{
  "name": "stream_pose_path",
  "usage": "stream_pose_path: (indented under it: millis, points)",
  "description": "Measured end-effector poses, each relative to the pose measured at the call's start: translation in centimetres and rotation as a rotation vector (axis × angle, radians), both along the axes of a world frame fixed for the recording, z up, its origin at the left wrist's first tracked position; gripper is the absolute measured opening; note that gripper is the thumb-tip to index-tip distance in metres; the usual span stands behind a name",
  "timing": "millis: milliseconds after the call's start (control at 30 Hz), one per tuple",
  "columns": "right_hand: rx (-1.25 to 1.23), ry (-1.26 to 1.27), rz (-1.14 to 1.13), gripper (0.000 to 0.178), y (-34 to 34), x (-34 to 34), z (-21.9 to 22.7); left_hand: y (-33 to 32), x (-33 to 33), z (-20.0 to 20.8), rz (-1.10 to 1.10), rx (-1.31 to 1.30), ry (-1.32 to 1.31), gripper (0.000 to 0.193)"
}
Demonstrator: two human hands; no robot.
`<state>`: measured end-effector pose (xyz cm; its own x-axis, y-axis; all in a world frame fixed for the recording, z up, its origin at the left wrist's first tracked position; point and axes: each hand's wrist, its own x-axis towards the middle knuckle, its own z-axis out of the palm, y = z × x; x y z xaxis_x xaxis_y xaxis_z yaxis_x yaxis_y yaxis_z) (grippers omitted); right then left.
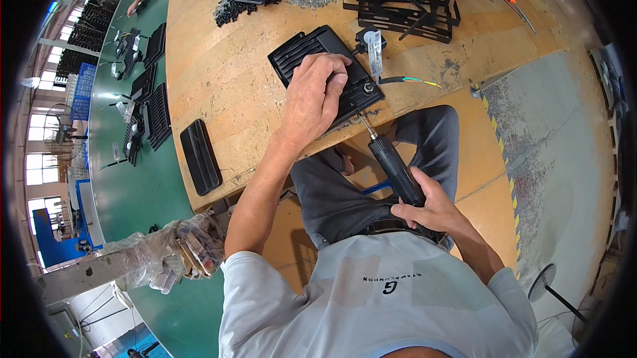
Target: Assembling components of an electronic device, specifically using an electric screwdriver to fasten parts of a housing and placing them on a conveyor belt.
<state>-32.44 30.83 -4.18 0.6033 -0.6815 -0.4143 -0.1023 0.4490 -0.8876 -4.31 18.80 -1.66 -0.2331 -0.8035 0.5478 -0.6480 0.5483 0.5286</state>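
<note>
A black finned metal housing, perhaps a lamp body, lies at the front edge of the wooden table. My left hand rests on it with curled fingers, gripping it and covering its middle. In my right hand is a black electric screwdriver, its bit slanting up to the housing's near corner. Whether the bit touches a screw there I cannot tell. Close to that corner sits a small round metal fitting. A cable with a white tag and coloured wire ends lies at the housing's right.
Black brackets are heaped at the far right, near a screwdriver with an orange handle. Small screws lie loose behind the housing. A black tray-like part is at the left edge. More housings line the green bench; another person's hand is there.
</note>
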Motion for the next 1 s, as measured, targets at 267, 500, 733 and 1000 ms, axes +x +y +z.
stream_pose_path:
  millis: [267, 500, 733, 1000]
  points:
    - [-0.011, -0.066, -0.043, 0.058, 0.0, 0.9, -0.7, 0.2, 1.0, 0.4, -0.052, 0.056, 0.116, 0.007]
    - [-0.070, -0.040, -0.022, 0.052, 0.5, 1.0, -1.9, 3.0, -0.1, 0.9, 0.049, 0.132, -0.044, 0.005]
    - [-0.071, -0.024, -0.090, 0.049, 1.0, 1.2, -2.0, 3.4, -0.3, 1.9, 0.066, 0.313, 0.036, 0.004]
    - [-0.140, -0.012, -0.109, 0.052, 1.0, 1.2, -2.2, 2.9, -0.5, 2.5, 0.076, 0.446, -0.001, 0.003]
